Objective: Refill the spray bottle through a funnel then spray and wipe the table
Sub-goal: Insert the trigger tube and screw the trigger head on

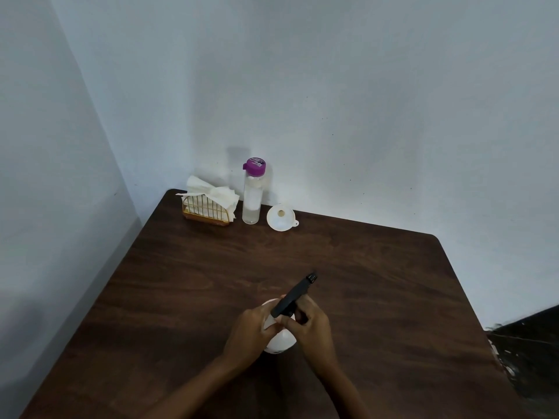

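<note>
One spray bottle (279, 337), one water bottle (252, 195), one funnel (281, 218), one napkin holder (208, 208) — two hands (248, 331) (308, 325).

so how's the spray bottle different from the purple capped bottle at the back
The spray bottle is white and opaque with a black trigger head; the purple-capped bottle is clear and tall. The spray bottle sits near the person, held by the left hand and right hand; the purple-capped bottle stands untouched by the wall, between the napkin holder and funnel. Both stand upright on the table.
</note>
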`<state>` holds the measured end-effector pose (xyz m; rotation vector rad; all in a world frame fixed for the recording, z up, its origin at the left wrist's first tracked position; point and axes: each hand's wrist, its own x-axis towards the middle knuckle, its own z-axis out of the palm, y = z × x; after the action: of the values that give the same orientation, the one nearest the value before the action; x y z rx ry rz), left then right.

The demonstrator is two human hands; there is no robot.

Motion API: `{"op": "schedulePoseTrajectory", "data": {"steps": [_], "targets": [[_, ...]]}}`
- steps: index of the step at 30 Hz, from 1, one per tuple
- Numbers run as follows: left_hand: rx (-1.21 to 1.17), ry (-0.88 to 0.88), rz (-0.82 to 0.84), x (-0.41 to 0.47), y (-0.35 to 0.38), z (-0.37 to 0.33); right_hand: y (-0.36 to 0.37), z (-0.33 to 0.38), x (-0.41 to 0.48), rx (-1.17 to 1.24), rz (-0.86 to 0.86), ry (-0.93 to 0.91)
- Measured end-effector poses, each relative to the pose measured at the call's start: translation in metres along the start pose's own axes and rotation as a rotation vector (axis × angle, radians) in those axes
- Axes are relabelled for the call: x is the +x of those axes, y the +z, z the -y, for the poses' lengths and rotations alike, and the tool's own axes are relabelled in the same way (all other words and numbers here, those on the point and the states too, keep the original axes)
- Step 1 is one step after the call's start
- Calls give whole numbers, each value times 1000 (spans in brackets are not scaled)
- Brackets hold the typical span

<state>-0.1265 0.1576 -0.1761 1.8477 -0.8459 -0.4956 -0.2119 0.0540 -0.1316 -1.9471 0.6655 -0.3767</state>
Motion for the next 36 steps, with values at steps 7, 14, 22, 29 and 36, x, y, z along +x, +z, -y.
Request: {"op": "schedulePoseTrajectory", "data": {"steps": [7,14,22,29,36], "targets": [[14,-8,-58,-2,2,2,12,-2,-3,-16,-106,-8],[30,10,-86,-2,4,3,12,-3,-2,-20,-113,-8],[53,34,-19,2,-6,0,15,2,-14,80,-187,122],[79,-199,297,-5,-17,19,21,18,-11,88,-337,105],[-21,-264,330,-25,4,10,31,18,3,305,-336,116]]}}
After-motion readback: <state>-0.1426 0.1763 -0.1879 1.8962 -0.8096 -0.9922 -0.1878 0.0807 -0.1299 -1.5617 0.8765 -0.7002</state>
